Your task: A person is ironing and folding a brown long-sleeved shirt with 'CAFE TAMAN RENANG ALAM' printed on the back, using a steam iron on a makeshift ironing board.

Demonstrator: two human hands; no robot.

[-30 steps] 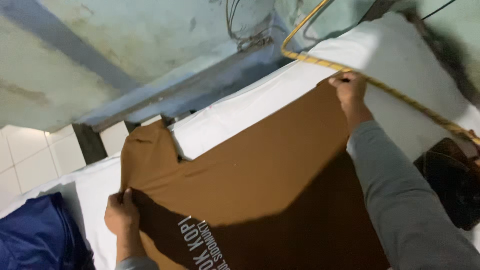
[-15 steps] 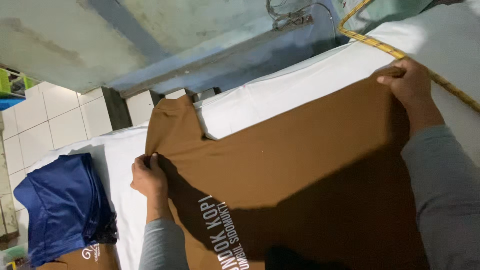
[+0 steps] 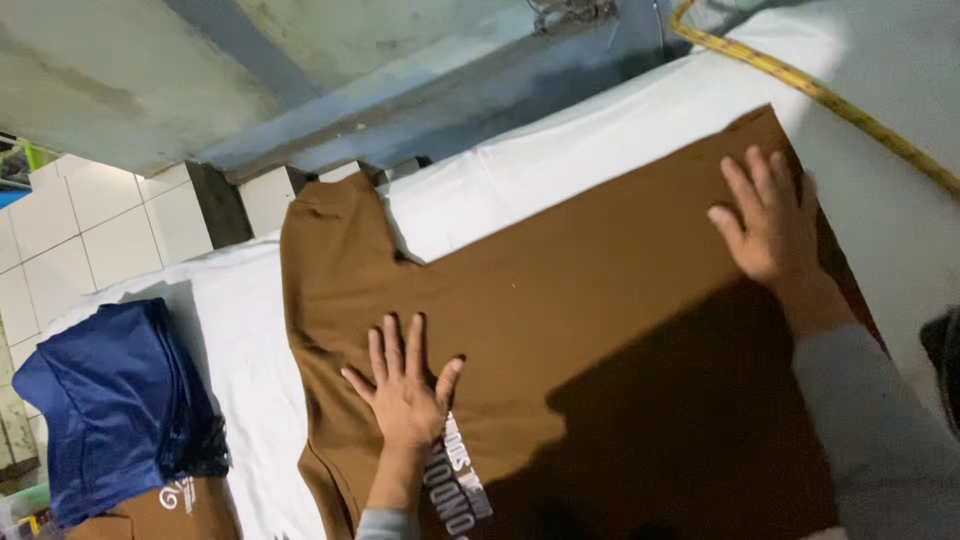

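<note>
A brown T-shirt point(image 3: 560, 300) with white print near its lower middle lies spread flat on a white padded table point(image 3: 250, 400). One sleeve reaches toward the far left edge. My left hand point(image 3: 405, 385) rests flat on the shirt near the sleeve seam, fingers spread, just above the print. My right hand point(image 3: 765, 215) lies flat on the shirt's far right end near its hem, fingers apart. Neither hand grips the cloth. Grey sleeves cover both forearms.
A folded dark blue garment point(image 3: 115, 400) lies at the table's left end, with another brown printed piece point(image 3: 170, 505) below it. A yellow measuring tape point(image 3: 830, 95) runs across the white surface at upper right. White floor tiles point(image 3: 90, 225) and a grey-blue wall point(image 3: 300, 70) lie beyond.
Both hands let go of the shirt's edges and now lie flat on it with fingers spread. The left hand moved inward toward the print; the view shifted so more of the table's left end shows.
</note>
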